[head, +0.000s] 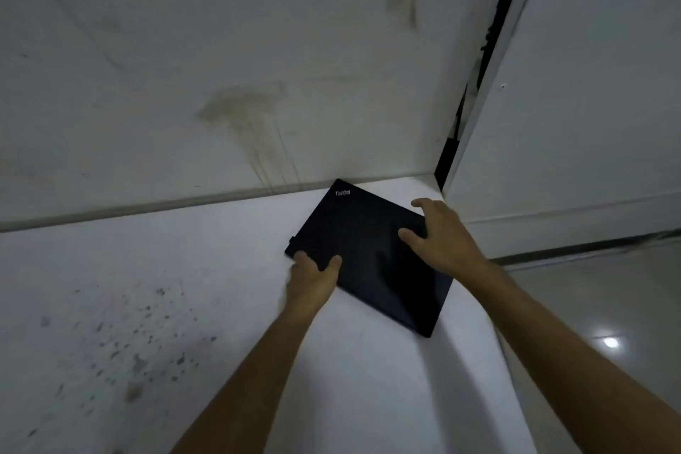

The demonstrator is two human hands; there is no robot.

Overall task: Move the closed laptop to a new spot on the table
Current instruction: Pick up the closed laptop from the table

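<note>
A closed black laptop point(365, 251) lies turned at an angle on the white table point(184, 269), near the far right corner, with one corner close to the wall. My left hand point(311, 278) grips its near-left edge, thumb on the lid and fingers hidden under the edge. My right hand point(440, 236) rests over the right side of the lid, fingers spread and curled at the far right edge. Whether the laptop is lifted off the table I cannot tell.
A stained white wall point(221, 85) runs along the table's far side, and a second white panel point(571, 103) closes the right corner. The table's right edge drops to a shiny tiled floor point(608, 324). Dark speckles point(129, 335) mark the tabletop at left.
</note>
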